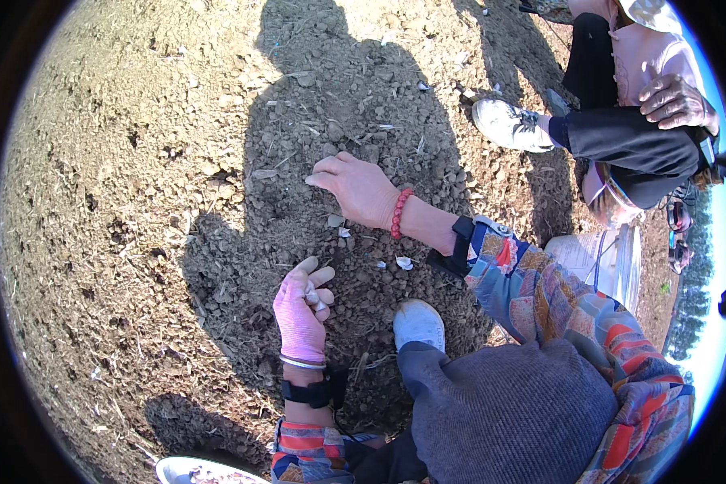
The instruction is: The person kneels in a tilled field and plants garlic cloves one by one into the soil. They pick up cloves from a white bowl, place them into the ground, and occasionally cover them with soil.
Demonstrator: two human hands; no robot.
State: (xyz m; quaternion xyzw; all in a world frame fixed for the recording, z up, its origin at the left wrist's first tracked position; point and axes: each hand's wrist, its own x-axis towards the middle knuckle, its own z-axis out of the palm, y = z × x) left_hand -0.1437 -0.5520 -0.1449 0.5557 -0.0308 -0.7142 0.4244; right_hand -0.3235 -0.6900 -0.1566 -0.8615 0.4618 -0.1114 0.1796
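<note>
My left hand (302,302), in a pink glove with pale fingertips, is held palm up above the soil. Its curled fingers cradle several pale garlic cloves (314,296). Farther out and to the right, my bare right hand (360,189) reaches low over the shaded soil (351,121), wearing a red bead bracelet (400,213). Its thumb and forefinger are drawn together near the ground; whether anything sits between them is hidden. Whitish clove-like pieces (404,262) lie on the soil between that wrist and my shoe (419,325).
A white basin (168,469) with cloves in it is cut off by the bottom edge. At right stands a white bucket (623,266). Another person sits at upper right, with a white shoe (511,126) on the soil and a hand (671,101) on the knee.
</note>
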